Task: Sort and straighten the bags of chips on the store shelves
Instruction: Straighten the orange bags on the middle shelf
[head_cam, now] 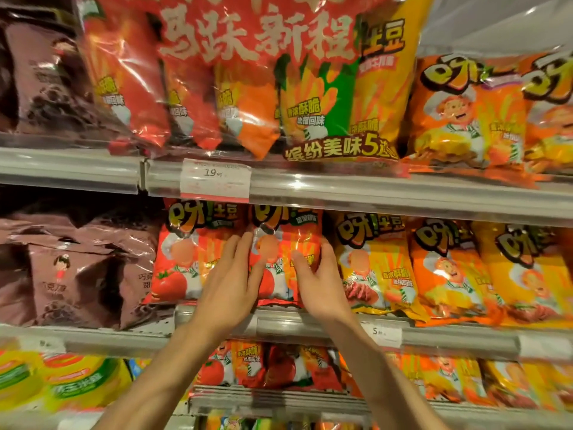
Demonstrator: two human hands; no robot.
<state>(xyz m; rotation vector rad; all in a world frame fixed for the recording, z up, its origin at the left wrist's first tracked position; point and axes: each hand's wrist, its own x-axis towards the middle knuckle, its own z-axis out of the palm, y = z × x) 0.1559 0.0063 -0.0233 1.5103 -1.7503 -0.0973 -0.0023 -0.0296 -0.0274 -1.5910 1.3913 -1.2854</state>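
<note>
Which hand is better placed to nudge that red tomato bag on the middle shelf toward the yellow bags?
Left, probably. The left hand lies flat on the red tomato bag's left edge, ready to push rightward. The right hand curls around its right edge, nearest the yellow bags.

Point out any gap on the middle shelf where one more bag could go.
No bare patch shows. The middle shelf is packed: brown bags, two red bags, yellow and orange bags touch edge to edge. Both hands, left hand and right hand, flank the second red bag. Room behind the front row cannot be seen.
</note>
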